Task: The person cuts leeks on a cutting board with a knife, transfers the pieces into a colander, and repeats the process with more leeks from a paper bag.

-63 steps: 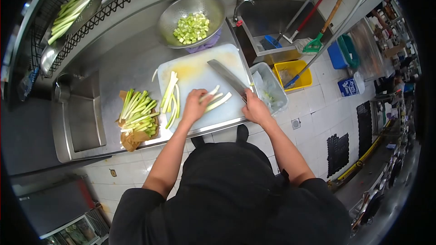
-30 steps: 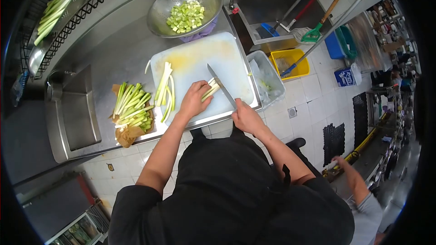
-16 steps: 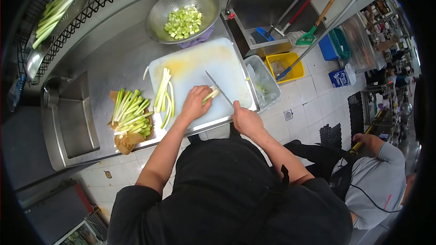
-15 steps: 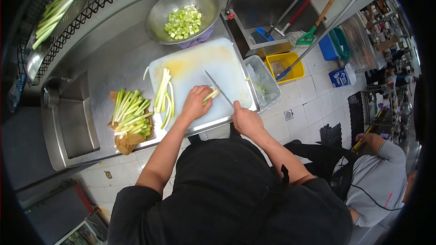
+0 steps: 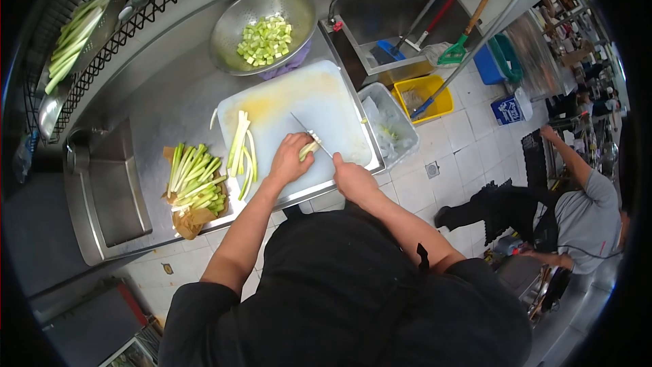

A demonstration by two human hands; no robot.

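Observation:
My left hand (image 5: pixel 291 159) is closed on celery stalks (image 5: pixel 308 150), pressing them to the white cutting board (image 5: pixel 333 105). Gripped by its handle in my right hand (image 5: pixel 355 179) is a knife (image 5: pixel 302 123); its blade lies across the end of the stalks, right beside my left fingers. Small pale cut pieces show at the blade. More celery sticks (image 5: pixel 239 146) lie on the board's left part. Left of the board, a pile of celery (image 5: pixel 197 180) rests on brown paper (image 5: pixel 188 223).
A metal colander (image 5: pixel 224 37) behind the board holds diced celery (image 5: pixel 265 41). At right stand a clear bin (image 5: pixel 401 143), a yellow bucket (image 5: pixel 445 100) and a sink (image 5: pixel 346 10) with mop handles. A person in grey (image 5: pixel 587 221) is at far right.
The knife and my right hand have shifted left onto the celery, and cut pieces now show at the blade. The person in grey has moved farther off and stretches an arm out.

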